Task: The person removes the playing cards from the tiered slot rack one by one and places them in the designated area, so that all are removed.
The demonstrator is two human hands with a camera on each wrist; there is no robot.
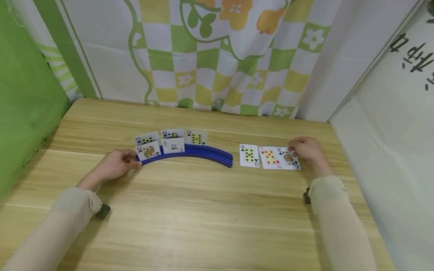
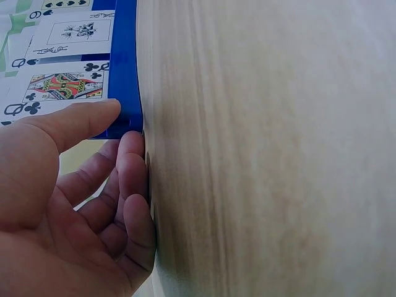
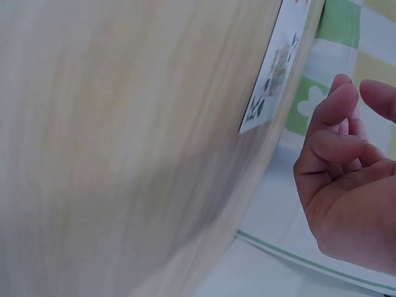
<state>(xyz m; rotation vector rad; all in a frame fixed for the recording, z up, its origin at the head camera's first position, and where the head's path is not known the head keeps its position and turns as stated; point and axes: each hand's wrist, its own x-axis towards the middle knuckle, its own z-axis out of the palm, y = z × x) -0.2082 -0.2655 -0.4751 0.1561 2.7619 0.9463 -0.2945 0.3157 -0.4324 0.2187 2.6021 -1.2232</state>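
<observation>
A curved blue card holder [image 1: 211, 153] lies on the table, with several playing cards standing in it. A queen of clubs [image 1: 148, 150] and a joker [image 1: 173, 145] stand in front; a ten, another queen and a nine [image 1: 196, 137] are behind. My left hand [image 1: 115, 163] holds the holder's left end, the thumb [image 2: 80, 124] on top and fingers beside it. To the right lie a nine of clubs [image 1: 248, 155], a seven of hearts [image 1: 271, 158] and a black king [image 1: 290, 159]. Above the king, my right hand [image 1: 309, 149] hovers with loosely curled fingers and nothing between them.
The wooden table [image 1: 198, 227] carries the holder and cards. A checked curtain [image 1: 224, 73] hangs behind its back edge. A green sheet [image 1: 8, 98] stands at the left and a white one [image 1: 409, 144] at the right.
</observation>
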